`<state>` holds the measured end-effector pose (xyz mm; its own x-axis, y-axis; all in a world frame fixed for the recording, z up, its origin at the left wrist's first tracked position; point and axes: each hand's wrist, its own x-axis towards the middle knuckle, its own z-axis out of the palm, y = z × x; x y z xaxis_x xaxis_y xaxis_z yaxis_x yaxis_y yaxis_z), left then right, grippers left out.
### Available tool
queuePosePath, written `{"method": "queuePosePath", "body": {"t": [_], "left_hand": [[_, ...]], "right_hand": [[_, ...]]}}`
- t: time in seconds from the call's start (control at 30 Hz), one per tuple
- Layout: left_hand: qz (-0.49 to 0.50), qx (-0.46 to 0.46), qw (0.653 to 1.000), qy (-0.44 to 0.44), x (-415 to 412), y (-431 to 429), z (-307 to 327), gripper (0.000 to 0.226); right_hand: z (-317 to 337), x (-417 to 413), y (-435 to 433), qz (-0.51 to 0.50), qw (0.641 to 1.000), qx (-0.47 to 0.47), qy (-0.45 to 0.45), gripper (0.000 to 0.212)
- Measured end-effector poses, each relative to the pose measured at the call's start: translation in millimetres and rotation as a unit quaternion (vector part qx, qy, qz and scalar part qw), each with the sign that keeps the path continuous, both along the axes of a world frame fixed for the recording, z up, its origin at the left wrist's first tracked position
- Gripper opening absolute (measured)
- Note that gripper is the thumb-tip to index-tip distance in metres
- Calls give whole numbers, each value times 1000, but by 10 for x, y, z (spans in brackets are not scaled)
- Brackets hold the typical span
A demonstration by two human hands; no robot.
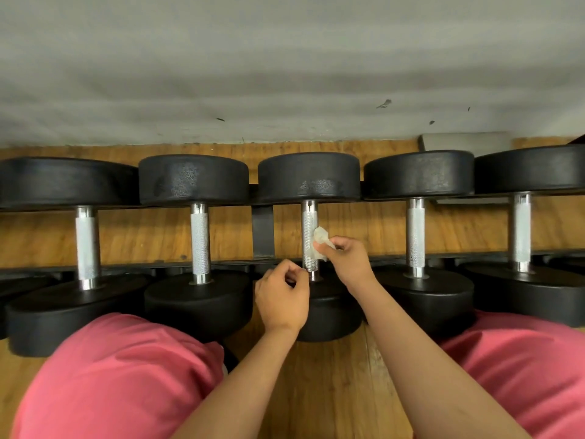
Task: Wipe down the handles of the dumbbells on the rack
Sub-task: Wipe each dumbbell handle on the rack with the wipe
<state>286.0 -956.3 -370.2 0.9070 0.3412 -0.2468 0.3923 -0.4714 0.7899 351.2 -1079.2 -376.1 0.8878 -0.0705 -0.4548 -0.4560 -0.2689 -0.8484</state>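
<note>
1. Wood floor [332, 391] lies under us and a grey wall [285, 58] closes the view at 12 o'clock. A black rack [262, 229] crosses the middle with five dumbbells on it, their handles running from 12 to 6.
2. Our right hand [348, 264] has its grip pinched on a crumpled white wipe [319, 245]. It presses the wipe against the 3 o'clock side of the middle handle [308, 223], roughly halfway along.
3. Our left hand [281, 296] sits at 7 o'clock of the wipe, fingers curled beside the handle's near end. We cannot tell whether that grip holds the bar or is merely clenched next to it.
4. We judge this handle to be mid-wipe, with its far end towards 12 o'clock and its 9 o'clock side uncovered. Nothing shows whether the two handles at 9 o'clock [200, 239] [87, 242] or the two at 3 o'clock [415, 236] [521, 232] are done.
5. The black heads bound each handle at 12 and 6, so strokes are short. Gaps between neighbouring bars leave sideways room, though our knees [126, 375] crowd in from 7 and 5 o'clock.
</note>
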Motion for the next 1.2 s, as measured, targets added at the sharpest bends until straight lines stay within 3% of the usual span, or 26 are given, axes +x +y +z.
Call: {"method": "queuePosePath", "body": {"t": [0.2,0.4,0.53,0.7,0.8,0.97,1.1,1.2], "left_hand": [[1,-8,1000,-4,-6,-4,19,18],[0,-10,1000,-4,-3,-10,43,22],[0,-7,1000,-7,-9,-4,43,26],[1,-6,1000,-3,-3,-17,47,21],[4,-6,1000,2,-1,-14,54,21],[-9,-4,1000,3,10,-13,79,24],[-33,-6,999,19,26,21,37,18],[-49,-26,998,25,21,71,-11,11]], "right_hand": [[-7,-5,-50,73,995,-67,-12,46],[-121,-46,-144,135,985,-102,25,37],[-82,-40,-171,139,986,-94,15,41],[-62,-33,-172,201,968,-147,40,50],[-12,-20,-184,214,961,-173,8,54],[15,3,-233,286,936,-190,76,42],[86,16,-230,321,919,-226,36,37],[90,8,-227,317,919,-222,74,37]]}}
